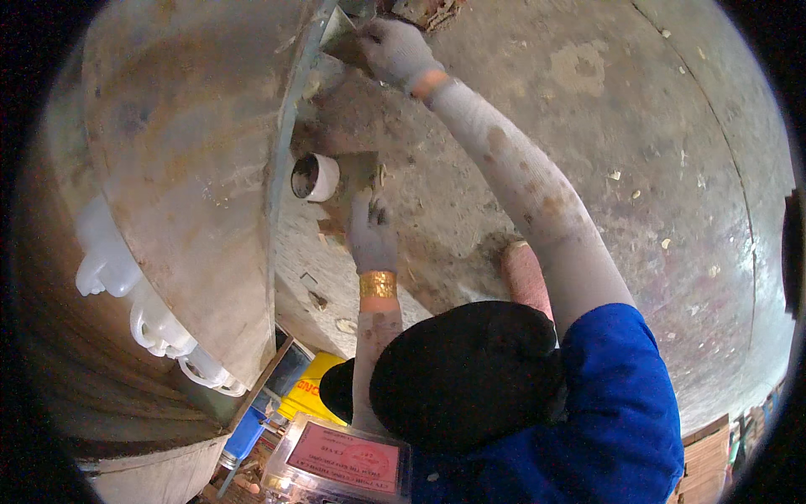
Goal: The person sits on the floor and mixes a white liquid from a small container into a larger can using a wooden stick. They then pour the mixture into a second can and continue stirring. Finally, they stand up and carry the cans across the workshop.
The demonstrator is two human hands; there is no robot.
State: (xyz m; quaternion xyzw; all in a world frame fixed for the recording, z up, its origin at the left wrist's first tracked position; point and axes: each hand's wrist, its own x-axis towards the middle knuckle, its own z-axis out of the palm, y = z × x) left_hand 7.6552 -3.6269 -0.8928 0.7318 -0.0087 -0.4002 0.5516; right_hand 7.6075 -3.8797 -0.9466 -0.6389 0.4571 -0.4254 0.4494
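My left hand (374,235), in a grey knit glove with a gold band at the wrist, is closed on the near end of a flat, thin grey plate (359,170). Just left of the plate a white cup (326,178) lies tilted, its open mouth showing something dark inside. Farther away, my right hand (396,52), also gloved, has its fingers closed on a flat scraper-like blade (341,45). That blade meets the edge of a large metal panel (189,126). Stained pale sleeves cover both forearms.
Several white plastic jugs (109,260) show behind the panel at left. A yellow container (312,386) and a blue container (243,433) stand below. A clear badge holder (340,462) hangs at the lower edge. The stained floor (672,168) carries scattered chips. Something pink (526,273) lies by my right arm.
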